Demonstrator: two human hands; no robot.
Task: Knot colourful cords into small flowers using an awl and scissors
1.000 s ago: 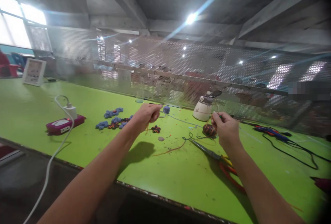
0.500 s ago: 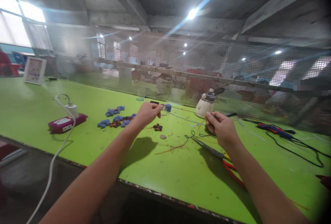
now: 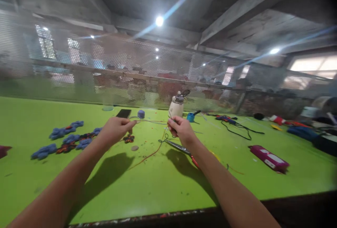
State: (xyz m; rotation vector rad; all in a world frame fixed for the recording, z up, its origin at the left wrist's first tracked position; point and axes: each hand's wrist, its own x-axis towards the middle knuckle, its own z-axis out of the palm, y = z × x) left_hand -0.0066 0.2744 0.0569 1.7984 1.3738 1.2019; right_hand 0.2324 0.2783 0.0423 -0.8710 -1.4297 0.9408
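Observation:
My left hand (image 3: 114,131) is closed in a pinch on one end of a thin reddish cord (image 3: 151,120). The cord runs across to my right hand (image 3: 183,132), whose fingers are also pinched on it. Both hands are held above the green table. Under my right forearm lie scissors (image 3: 179,146) with grey blades and red handles, partly hidden by the arm. Loose dark and orange cords (image 3: 150,156) curl by the blade tips. A small black and orange knotted flower (image 3: 129,138) lies beside my left hand, with a round flat disc (image 3: 134,148) near it.
Blue knotted flowers (image 3: 45,151) lie to the left. Behind the hands are a black phone-like slab (image 3: 123,113), a purple-blue spool (image 3: 141,114), a cream jug (image 3: 176,108) and a small blue container (image 3: 190,117). A magenta power strip (image 3: 269,158) and black-cabled tools (image 3: 226,118) lie right.
The view has swung to the right, bringing more of the table's right side in. My hands have come closer together, both still pinching the cord.

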